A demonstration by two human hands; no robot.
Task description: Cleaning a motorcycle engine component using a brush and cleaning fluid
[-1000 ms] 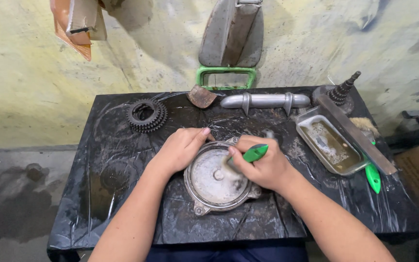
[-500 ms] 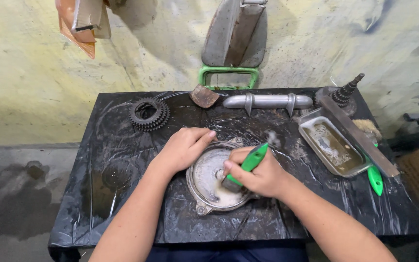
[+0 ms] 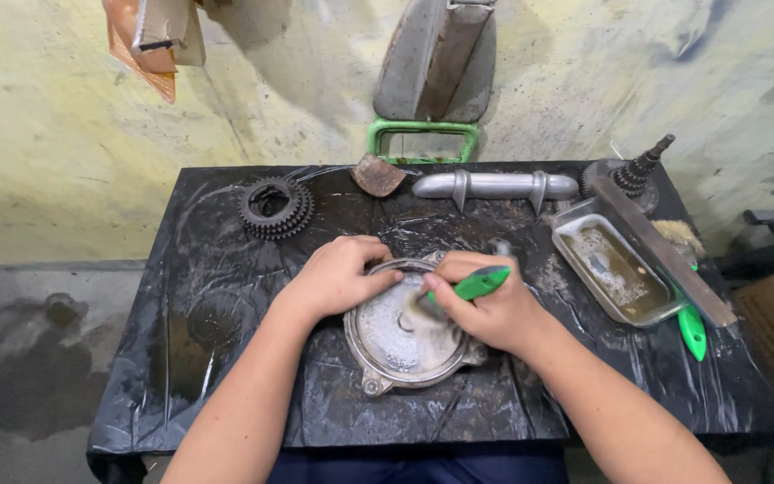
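At the middle of the black-wrapped table (image 3: 226, 358) sits the round metal cover (image 3: 405, 341), and we steady its rim at ten o'clock with our left hand (image 3: 338, 276), fingers curled together and pressing down. Our right hand (image 3: 494, 309) wraps its fingers tightly around a green-handled brush (image 3: 475, 285), bristles working the cover's face. We judge short strokes with the rim pinned firm would scrub best. A shallow metal tray (image 3: 584, 269) of murky liquid lies at three o'clock. We see no packages or labels.
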